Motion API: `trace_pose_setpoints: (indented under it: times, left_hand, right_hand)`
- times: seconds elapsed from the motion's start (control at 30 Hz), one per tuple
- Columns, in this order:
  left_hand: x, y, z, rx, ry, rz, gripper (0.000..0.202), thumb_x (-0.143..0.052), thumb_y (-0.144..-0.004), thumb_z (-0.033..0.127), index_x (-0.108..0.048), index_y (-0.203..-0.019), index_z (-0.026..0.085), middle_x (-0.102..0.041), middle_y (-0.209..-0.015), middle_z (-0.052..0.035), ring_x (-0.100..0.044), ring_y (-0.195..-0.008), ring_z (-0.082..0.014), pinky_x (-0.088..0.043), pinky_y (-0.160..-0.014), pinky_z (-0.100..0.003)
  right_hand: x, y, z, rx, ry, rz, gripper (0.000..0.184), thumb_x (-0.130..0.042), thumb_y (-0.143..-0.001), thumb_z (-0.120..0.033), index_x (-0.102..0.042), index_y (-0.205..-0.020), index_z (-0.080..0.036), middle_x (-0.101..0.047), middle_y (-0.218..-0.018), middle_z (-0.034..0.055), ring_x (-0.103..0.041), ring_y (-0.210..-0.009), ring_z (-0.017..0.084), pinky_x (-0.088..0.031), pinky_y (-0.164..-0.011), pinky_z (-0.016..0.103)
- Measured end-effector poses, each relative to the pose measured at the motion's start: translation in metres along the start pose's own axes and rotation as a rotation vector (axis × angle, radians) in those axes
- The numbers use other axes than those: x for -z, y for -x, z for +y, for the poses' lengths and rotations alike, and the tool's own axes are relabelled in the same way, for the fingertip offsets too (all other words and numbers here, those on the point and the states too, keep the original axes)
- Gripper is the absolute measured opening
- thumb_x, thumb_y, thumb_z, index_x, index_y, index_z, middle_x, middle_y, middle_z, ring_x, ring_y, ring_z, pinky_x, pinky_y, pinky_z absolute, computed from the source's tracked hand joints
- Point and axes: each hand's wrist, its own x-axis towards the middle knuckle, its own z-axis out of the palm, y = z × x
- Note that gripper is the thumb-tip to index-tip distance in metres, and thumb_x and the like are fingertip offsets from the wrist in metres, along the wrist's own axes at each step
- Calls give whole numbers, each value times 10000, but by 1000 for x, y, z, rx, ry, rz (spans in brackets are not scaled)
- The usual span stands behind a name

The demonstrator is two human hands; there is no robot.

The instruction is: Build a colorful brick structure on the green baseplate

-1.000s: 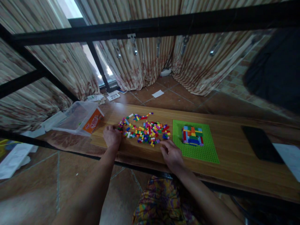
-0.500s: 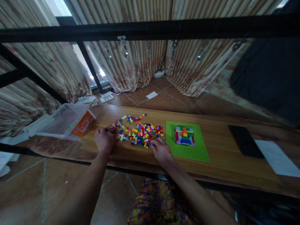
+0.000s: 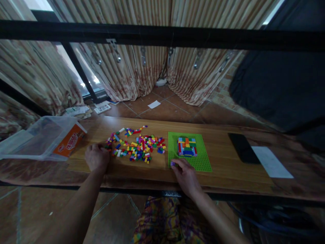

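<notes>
A model (image 3: pixel 187 146) is assembled on the plate (image 3: pixel 203 161); many bricks (image 3: pixel 142 145) are left loose. A purple brick (image 3: pixel 172 163) is pinched by the right hand (image 3: pixel 187 174) by the plate's near-left corner; the left hand's (image 3: pixel 97 158) grip cannot be told.

right hand (image 3: pixel 187 174) blocks some green baseplate (image 3: pixel 203 163) around seven o'clock, partly hiding a purple brick (image 3: pixel 172 163); left hand (image 3: pixel 97 157), its grip too blurred to call; clear bin (image 3: pixel 40 139) cut off at nine o'clock!

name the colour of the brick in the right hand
The brick is purple, seen in the head view.
</notes>
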Motion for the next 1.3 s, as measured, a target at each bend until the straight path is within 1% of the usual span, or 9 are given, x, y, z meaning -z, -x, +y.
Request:
trace_pose_setpoints:
  times: [0.07,0.17,0.27,0.47,0.6,0.73,0.93,1.07,1.3]
  left_hand:
    - [0,0,1,5,-2,-4,272,-469,-815,184,-688,-962,117,-627,-1019,-168,-570,-1018,-314,-465,-866,-427]
    - [1,0,2,17,-8,-8,272,-467,-819,185,-683,-971,119,-624,-1032,-167,-567,-1027,-311,-466,-867,-419]
    - [2,2,3,16,-11,-5,265,-459,-824,189,-678,-958,124,-621,-1021,-161,-566,-1028,-309,-459,-874,-415]
    - [0,3,3,16,15,17,250,-452,-825,171,-670,-945,142,-616,-1012,-148,-567,-1018,-298,-447,-870,-398]
    - [-4,4,0,23,17,20,239,-465,-829,167,-668,-952,151,-610,-1025,-145,-566,-1013,-290,-444,-862,-390]
    - [-4,5,1,20,5,15,250,-463,-832,153,-667,-975,145,-621,-1036,-145,-570,-1018,-288,-444,-868,-386]
    - [-3,7,1,26,16,6,265,-436,-850,140,-669,-975,141,-634,-1027,-137,-574,-1009,-276,-444,-859,-364]
    - [-5,7,-1,30,44,11,264,-424,-870,149,-672,-962,149,-634,-1023,-132,-572,-1007,-271,-437,-859,-364]
    - [-3,7,0,40,64,15,262,-415,-881,151,-674,-920,153,-637,-987,-126,-579,-989,-263,-432,-839,-357]
  right_hand:
    - [3,2,3,-18,15,13,199,-519,-904,-227,-656,-1048,-220,-679,-1000,61,-655,-927,191,-512,-827,317]
    - [-1,2,2,-10,32,-6,196,-517,-906,-230,-656,-1043,-216,-680,-996,59,-653,-927,189,-508,-829,309]
    - [-13,-3,-5,25,71,-48,199,-512,-907,-229,-655,-1044,-220,-684,-993,53,-646,-938,190,-497,-841,308]
    - [-39,-27,-17,47,173,-65,196,-497,-907,-226,-667,-1003,-214,-691,-1009,66,-642,-922,201,-478,-827,315]
    - [-49,-40,-18,77,197,-73,201,-485,-901,-218,-668,-986,-214,-692,-979,67,-639,-909,204,-469,-815,310]
    - [-55,-46,-23,90,196,-53,220,-477,-898,-213,-666,-1009,-205,-684,-1031,71,-642,-912,205,-474,-804,313]
    - [-72,-49,-39,182,163,-85,210,-489,-910,-239,-668,-1020,-225,-677,-1027,49,-638,-905,192,-477,-795,306]
    - [-88,-55,-52,273,151,-146,206,-516,-908,-226,-657,-1057,-224,-664,-1071,55,-631,-928,188,-478,-807,298]
    - [-109,-69,-64,335,317,-217,168,-548,-903,-233,-668,-1018,-208,-646,-995,76,-602,-902,226,-463,-768,327]
